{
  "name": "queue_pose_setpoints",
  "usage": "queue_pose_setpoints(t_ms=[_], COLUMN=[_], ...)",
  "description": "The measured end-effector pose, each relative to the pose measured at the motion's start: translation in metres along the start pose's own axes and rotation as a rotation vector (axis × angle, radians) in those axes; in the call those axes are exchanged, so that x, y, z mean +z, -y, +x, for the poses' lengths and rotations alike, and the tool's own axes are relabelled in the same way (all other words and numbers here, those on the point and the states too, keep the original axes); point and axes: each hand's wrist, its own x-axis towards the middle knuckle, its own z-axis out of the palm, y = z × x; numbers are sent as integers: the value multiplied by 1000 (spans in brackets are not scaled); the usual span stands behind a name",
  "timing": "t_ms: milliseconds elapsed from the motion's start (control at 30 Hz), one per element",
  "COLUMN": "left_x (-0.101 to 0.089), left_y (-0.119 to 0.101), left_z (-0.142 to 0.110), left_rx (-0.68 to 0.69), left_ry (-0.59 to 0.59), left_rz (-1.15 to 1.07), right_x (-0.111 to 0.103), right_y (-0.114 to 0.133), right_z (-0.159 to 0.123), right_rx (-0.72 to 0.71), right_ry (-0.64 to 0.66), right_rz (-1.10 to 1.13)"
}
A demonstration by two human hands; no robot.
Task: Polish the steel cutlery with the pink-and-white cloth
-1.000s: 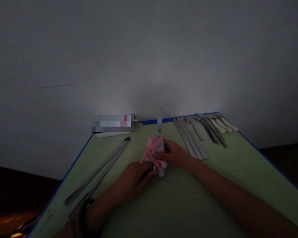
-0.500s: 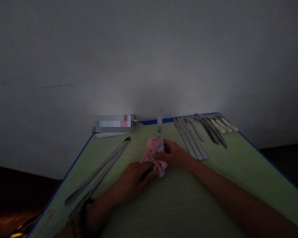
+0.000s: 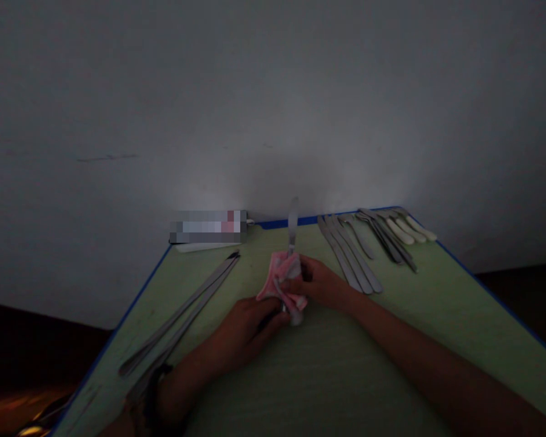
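A table knife (image 3: pixel 293 223) points away from me over the middle of the green table (image 3: pixel 437 303), its blade rising out of a pink and white cloth (image 3: pixel 283 280). My right hand (image 3: pixel 317 283) is closed around the cloth, which wraps the knife's lower part. My left hand (image 3: pixel 246 328) is closed on the knife's handle end just below the cloth; the handle itself is hidden by fingers and cloth.
Several knives (image 3: pixel 349 255) lie side by side right of my hands, with spoons and white-handled cutlery (image 3: pixel 407 229) beyond them near the far right corner. Long metal utensils (image 3: pixel 186 309) lie diagonally on the left. A small flat pack (image 3: pixel 207 227) sits at the far edge against the wall.
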Motion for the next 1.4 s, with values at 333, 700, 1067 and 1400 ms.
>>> queue_pose_setpoints(t_ms=[333, 700, 1067, 1400], left_x=[2, -1, -2, -2], left_y=[3, 0, 2, 1], left_z=[-1, 2, 0, 0], left_rx=[-1, -44, -79, -91], left_ry=[-8, -41, -52, -27], left_rz=[11, -57, -200, -179], right_x=[0, -2, 3, 3], right_y=[1, -4, -2, -6], right_z=[0, -1, -3, -2], right_rx=[8, 84, 43, -35], right_ry=[-1, -112, -100, -123], right_rz=[-22, 441, 349, 314])
